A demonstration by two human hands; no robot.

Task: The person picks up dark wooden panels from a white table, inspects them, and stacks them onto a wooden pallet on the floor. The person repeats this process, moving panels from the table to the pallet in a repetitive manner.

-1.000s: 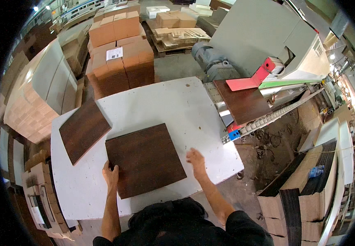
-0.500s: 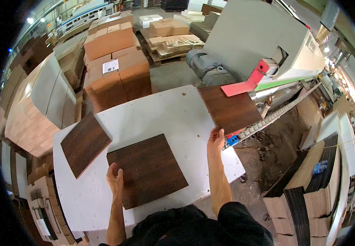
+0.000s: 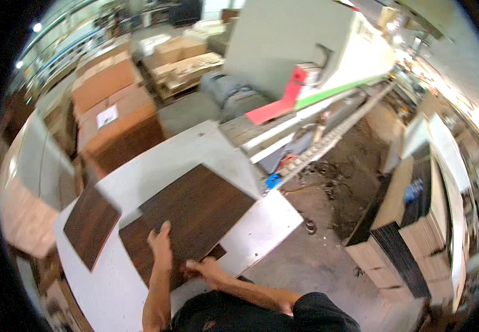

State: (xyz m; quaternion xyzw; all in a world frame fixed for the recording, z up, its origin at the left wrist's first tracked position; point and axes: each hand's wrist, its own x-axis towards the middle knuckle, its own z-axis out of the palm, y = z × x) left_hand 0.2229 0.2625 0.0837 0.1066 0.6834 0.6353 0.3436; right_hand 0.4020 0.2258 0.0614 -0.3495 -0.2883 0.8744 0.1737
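Note:
A dark brown wood-grain panel lies over or just above a second dark brown panel, overlapping most of it; I cannot tell whether they touch. My left hand grips the upper panel's left edge. At its near corner my right hand holds the edge, its fingers blurred by motion. Farther left, another dark brown panel rests on the white tabletop, turned at an angle.
Beyond the table's far right stands a large grey machine with a red bracket and a chain-like rail. Brown cartons stack at the far left. Boards in bundles stand on the right.
The panel that lay under the red bracket is now over the panel in front of me. My right hand has come inward with it, and my view has turned right.

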